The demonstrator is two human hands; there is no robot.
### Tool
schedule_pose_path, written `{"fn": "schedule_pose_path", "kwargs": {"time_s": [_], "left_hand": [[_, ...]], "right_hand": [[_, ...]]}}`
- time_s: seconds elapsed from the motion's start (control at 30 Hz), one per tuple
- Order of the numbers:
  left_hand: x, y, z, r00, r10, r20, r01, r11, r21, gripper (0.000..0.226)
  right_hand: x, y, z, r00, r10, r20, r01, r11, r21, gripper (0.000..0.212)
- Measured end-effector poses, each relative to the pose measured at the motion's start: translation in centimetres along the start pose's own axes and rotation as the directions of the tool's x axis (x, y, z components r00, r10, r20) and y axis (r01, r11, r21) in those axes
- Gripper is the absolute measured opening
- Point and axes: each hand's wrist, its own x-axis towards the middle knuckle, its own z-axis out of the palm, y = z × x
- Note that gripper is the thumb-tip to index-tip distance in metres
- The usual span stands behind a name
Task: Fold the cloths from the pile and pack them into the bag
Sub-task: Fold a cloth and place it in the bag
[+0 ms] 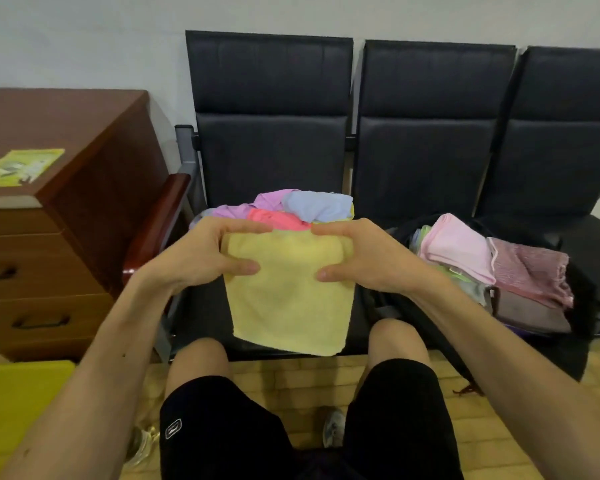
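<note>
A folded yellow cloth [288, 299] hangs over the left seat. My left hand [201, 251] pinches its upper left edge, thumb in front and fingers behind. My right hand [357, 254] pinches the upper right edge the same way. Behind the cloth lies the pile [291, 209] of loose cloths in purple, pink and light blue. On the middle seat stands an open black bag [582, 303] holding folded cloths, among them a pale pink one [458, 251] and a striped rose one [530, 271].
A row of dark padded seats [430, 150] stands against the wall. A brown wooden cabinet [66, 237] with drawers is at the left, a green booklet [18, 168] on top. A yellow surface [18, 407] shows at the lower left. My knees are below the cloth.
</note>
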Motion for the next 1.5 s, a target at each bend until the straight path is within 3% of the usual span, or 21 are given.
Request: {"fn": "schedule_pose_path", "kwargs": {"time_s": [0.3,0.5,0.63,0.93,1.03,1.13,1.17,1.23,1.37,1.43,1.5], "left_hand": [[1.4,3.3,-1.2,1.000,-0.026,0.006,0.023,0.946,0.324,0.035],[2.4,3.4,0.0,0.998,-0.046,-0.032,0.055,0.917,0.395,0.027],[3.2,3.5,0.6,0.998,-0.062,-0.010,0.060,0.887,0.458,0.024],[4.3,3.8,2.7,0.999,0.021,-0.025,-0.004,0.846,0.534,0.020],[4.6,3.5,3.4,0.988,0.132,-0.085,-0.063,0.828,0.556,0.017],[5.3,3.6,4.1,0.980,0.185,-0.076,-0.125,0.863,0.489,0.024],[5.4,3.8,4.2,0.978,0.200,-0.061,-0.155,0.890,0.430,0.023],[5.8,4.7,4.9,0.971,0.237,-0.041,-0.217,0.937,0.274,0.015],[7.5,5.2,6.4,0.969,0.217,-0.121,-0.214,0.976,0.042,0.016],[8.8,4.3,7.2,0.973,0.140,-0.185,-0.148,0.989,-0.028,0.015],[10.3,3.5,8.5,0.979,0.003,-0.205,-0.052,0.971,-0.234,0.019]], "right_hand": [[0.4,0.1,-2.0,1.000,-0.012,-0.008,0.010,0.972,-0.236,0.061],[1.1,1.7,-2.4,1.000,-0.009,0.006,0.010,0.972,-0.237,0.013],[1.4,2.8,-2.8,0.999,0.040,-0.009,-0.041,0.968,-0.247,0.032],[0.5,5.6,-2.0,0.989,0.011,-0.146,-0.050,0.962,-0.268,0.028],[-0.4,6.6,-1.9,0.986,-0.035,-0.161,0.000,0.977,-0.212,0.018],[-1.9,7.3,-2.3,0.996,-0.062,-0.057,0.069,0.990,0.125,0.018],[-2.5,7.2,-2.2,0.998,-0.047,-0.040,0.057,0.944,0.323,0.018],[-3.4,7.8,-0.9,0.997,0.043,-0.066,0.010,0.757,0.653,0.023],[-3.9,8.4,3.2,0.983,0.181,-0.032,-0.082,0.585,0.807,0.030],[-3.9,8.3,3.4,0.971,0.240,-0.005,-0.105,0.445,0.890,0.025],[-3.9,8.6,2.1,0.959,0.283,0.015,-0.099,0.284,0.954,0.022]]}}
